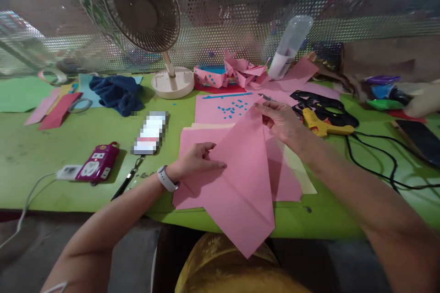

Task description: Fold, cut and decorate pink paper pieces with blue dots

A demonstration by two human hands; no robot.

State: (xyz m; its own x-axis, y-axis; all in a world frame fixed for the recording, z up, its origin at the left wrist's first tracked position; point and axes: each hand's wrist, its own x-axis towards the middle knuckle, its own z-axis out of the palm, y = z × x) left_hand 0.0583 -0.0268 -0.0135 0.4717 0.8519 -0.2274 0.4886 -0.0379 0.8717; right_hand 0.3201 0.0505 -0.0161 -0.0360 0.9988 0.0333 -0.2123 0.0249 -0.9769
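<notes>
A folded pink paper sheet lies tilted over a stack of pink and cream sheets on the green table. My left hand, with a white watch on the wrist, presses its curled fingers down on the sheet's left fold. My right hand pinches the sheet's top corner between thumb and fingers. The sheet's lower point hangs past the table's front edge.
A desk fan stands at the back. Near it are a blue cloth, pink paper boxes with blue dots, a yellow glue gun with black cable, a phone, and a magenta power strip.
</notes>
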